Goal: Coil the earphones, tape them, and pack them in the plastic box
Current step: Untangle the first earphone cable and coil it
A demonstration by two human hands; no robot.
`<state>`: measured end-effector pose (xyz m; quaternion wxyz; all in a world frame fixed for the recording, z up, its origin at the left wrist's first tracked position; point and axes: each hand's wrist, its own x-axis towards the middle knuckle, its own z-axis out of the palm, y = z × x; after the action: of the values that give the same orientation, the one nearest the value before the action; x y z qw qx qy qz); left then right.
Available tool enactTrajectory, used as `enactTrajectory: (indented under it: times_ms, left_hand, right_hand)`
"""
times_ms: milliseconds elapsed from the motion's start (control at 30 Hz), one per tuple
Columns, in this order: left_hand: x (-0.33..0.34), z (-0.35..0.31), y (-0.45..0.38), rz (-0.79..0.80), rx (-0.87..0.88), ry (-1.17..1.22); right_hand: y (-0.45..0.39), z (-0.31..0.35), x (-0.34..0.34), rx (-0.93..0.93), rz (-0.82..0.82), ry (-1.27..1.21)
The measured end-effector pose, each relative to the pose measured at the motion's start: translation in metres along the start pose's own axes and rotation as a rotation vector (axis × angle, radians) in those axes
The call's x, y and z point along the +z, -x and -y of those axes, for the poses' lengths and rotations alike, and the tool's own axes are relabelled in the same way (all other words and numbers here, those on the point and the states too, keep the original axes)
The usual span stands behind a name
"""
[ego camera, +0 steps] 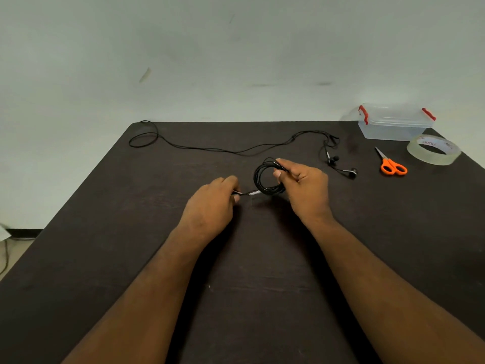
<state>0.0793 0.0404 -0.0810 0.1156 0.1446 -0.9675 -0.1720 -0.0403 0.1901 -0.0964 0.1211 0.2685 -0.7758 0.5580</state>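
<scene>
Loose earphones: a second thin black wired pair of earphones (236, 151) lies uncoiled across the far half of the dark matte tabletop (105, 258), a small loop at its left end, its two buds at the right, near the coil.
Left hand: the left hand (210, 206) hovers over the middle of the tabletop, its fingers (232, 181) curled and pinching a short black-and-silver end piece of the cable that runs right into the coil.
Coiled earphones: the black coiled earphone cable (265, 179) is wound into a round bundle, held up between the two hands.
Right hand: the right hand (304, 187) grips the right side of the coil, thumb and curled fingers closed round the strands.
Scissors: small orange-handled steel scissors (392, 165) lie flat, well to the right, blades pointing away.
Plastic box: the clear rectangular plastic box with red clips (395, 122) sits at the far right corner, lid on.
Tape: a wide roll of clear adhesive tape (433, 151) lies flat just in front of the box, beside the scissors.
</scene>
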Motion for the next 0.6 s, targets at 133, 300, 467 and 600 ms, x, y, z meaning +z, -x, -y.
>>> enactTrajectory:
  times_ms: [133, 300, 467, 600]
  left_hand:
    - [0.004, -0.013, 0.002, -0.178, -0.062, 0.289]
    - [0.002, -0.03, 0.007, -0.218, -0.336, 1.083]
    - [0.002, -0.032, 0.005, -0.347, -0.41, 1.282]
    - [0.003, -0.034, 0.006, -0.236, -0.424, 1.332]
  right_hand:
    - [0.007, 0.008, 0.009, -0.375, 0.008, 0.215]
    - [0.012, 0.015, 0.017, -0.407, 0.033, 0.287]
    - [0.013, 0.017, 0.015, -0.332, 0.017, 0.277]
    - [0.014, 0.016, 0.017, -0.281, 0.037, 0.261]
